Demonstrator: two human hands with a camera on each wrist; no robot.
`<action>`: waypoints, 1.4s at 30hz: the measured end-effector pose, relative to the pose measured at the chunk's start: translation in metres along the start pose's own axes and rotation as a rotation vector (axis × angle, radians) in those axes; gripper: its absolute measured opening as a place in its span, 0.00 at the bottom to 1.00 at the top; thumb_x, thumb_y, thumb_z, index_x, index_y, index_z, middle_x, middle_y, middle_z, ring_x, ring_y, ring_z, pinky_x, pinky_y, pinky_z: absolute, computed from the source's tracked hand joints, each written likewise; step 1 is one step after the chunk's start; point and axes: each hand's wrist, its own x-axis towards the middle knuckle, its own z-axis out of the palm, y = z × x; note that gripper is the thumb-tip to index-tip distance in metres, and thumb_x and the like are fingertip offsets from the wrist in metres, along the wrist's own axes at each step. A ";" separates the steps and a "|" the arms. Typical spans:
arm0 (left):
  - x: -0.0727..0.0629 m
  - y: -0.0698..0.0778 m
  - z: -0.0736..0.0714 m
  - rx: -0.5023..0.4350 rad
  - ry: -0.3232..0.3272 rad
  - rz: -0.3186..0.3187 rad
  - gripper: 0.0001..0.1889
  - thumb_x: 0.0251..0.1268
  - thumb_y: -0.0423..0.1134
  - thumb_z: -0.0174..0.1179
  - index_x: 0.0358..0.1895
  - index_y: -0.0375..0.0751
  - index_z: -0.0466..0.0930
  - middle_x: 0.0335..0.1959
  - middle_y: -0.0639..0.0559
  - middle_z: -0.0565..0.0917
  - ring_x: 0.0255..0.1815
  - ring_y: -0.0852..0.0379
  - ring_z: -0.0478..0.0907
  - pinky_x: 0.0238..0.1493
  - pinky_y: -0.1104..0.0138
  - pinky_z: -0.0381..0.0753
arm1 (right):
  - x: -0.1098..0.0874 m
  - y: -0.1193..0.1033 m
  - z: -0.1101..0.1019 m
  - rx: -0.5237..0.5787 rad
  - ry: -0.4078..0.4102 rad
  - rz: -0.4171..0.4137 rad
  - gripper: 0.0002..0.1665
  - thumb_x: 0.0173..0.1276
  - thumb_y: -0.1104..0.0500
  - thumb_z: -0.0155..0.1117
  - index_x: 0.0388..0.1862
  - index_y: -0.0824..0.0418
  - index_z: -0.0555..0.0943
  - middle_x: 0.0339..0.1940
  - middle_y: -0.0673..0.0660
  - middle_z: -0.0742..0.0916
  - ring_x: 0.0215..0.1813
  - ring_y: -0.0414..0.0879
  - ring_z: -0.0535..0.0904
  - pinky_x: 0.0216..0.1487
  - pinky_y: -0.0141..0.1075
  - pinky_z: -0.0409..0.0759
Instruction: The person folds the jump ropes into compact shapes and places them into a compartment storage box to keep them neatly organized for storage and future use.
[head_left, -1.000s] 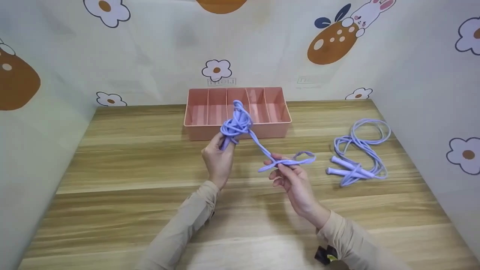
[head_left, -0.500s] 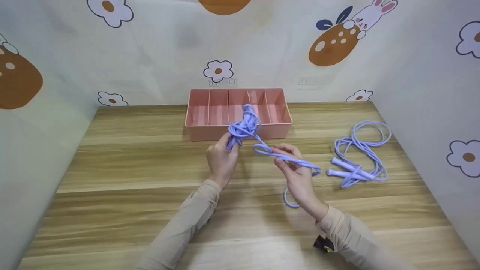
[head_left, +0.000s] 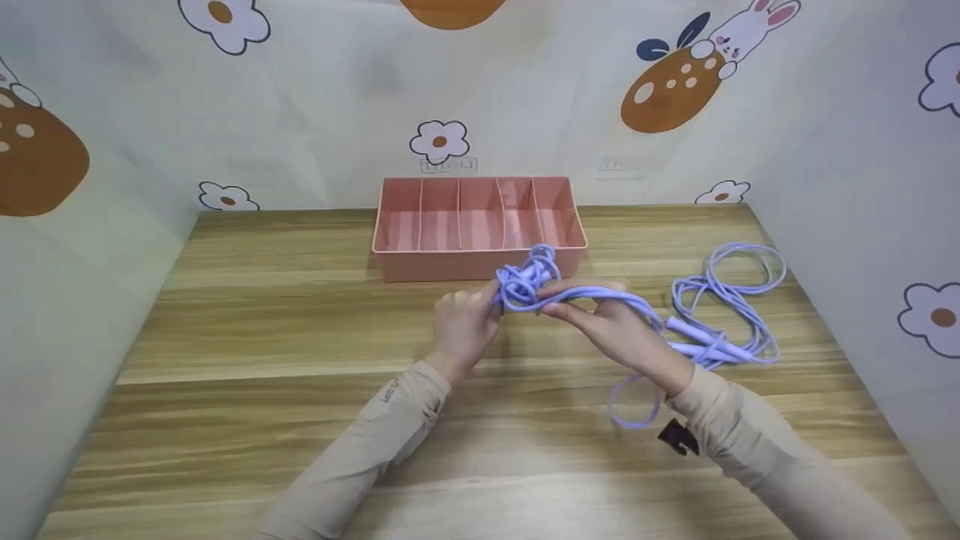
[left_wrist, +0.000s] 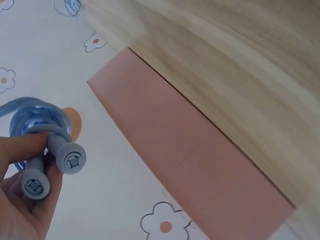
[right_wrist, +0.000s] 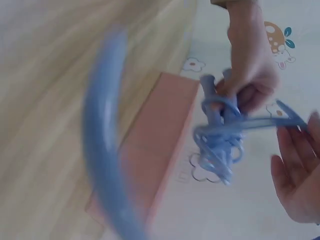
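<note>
Walls [head_left: 330, 90] printed with flowers rise behind a striped wooden tabletop [head_left: 285, 315], and both look just as they did a moment ago. Against the back stands a pink tray [head_left: 450, 267] with five compartments, none of which shows any rope. Off to the person's right lies a second rope [head_left: 720, 347], loosely coiled with its two handles side by side; it hasn't been shifted either.

What has changed is in the middle. The bundled rope [head_left: 523, 283], which was up before the tray's centre, is now lower and further right, held in front of the tray's right half. Its doubled cord used to stretch across a clear gap; now the right hand [head_left: 622, 334] has come up just beside the tangle, and hardly any slack is left between the two. Thumb and fingers there seem to pinch the cord, though the right wrist view is blurred where they meet. The left hand [head_left: 465, 326] keeps a firm grip lower down, fingers curled round both handles.

To me it looks like a turn of cord being brought onto the bundle, so the winding is well along but unfinished: a loose loop [head_left: 635, 426] dangles beneath the right wrist. From the left wrist, the smallest detail shows, the round handle ends [left_wrist: 74, 161] poking out of the grip, apart from each other.
</note>
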 end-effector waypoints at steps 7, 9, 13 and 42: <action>-0.004 0.011 -0.004 -0.020 -0.107 0.245 0.13 0.44 0.33 0.64 0.13 0.43 0.70 0.06 0.54 0.70 0.07 0.59 0.64 0.09 0.67 0.64 | 0.011 -0.020 -0.034 -0.161 -0.300 0.141 0.16 0.65 0.48 0.55 0.43 0.55 0.82 0.37 0.48 0.85 0.42 0.42 0.80 0.46 0.38 0.77; -0.005 0.014 -0.006 -0.073 -0.113 0.296 0.11 0.45 0.34 0.65 0.15 0.43 0.71 0.06 0.55 0.71 0.08 0.60 0.65 0.09 0.68 0.65 | 0.014 -0.021 -0.040 -0.132 -0.337 0.208 0.17 0.65 0.47 0.55 0.42 0.56 0.81 0.37 0.49 0.85 0.41 0.43 0.80 0.46 0.40 0.77; -0.007 0.019 -0.011 -0.227 -0.131 0.405 0.07 0.44 0.34 0.67 0.19 0.42 0.77 0.09 0.54 0.74 0.09 0.60 0.68 0.12 0.69 0.67 | 0.018 -0.012 -0.050 0.052 -0.367 0.314 0.16 0.63 0.50 0.59 0.40 0.60 0.80 0.35 0.53 0.85 0.40 0.46 0.81 0.48 0.40 0.77; -0.005 0.026 -0.012 -1.269 0.165 -0.520 0.13 0.46 0.17 0.58 0.39 0.14 0.74 0.32 0.25 0.80 0.28 0.60 0.82 0.31 0.65 0.82 | -0.003 0.062 0.011 1.419 0.474 0.671 0.20 0.73 0.62 0.40 0.26 0.62 0.78 0.29 0.53 0.84 0.35 0.41 0.82 0.45 0.29 0.78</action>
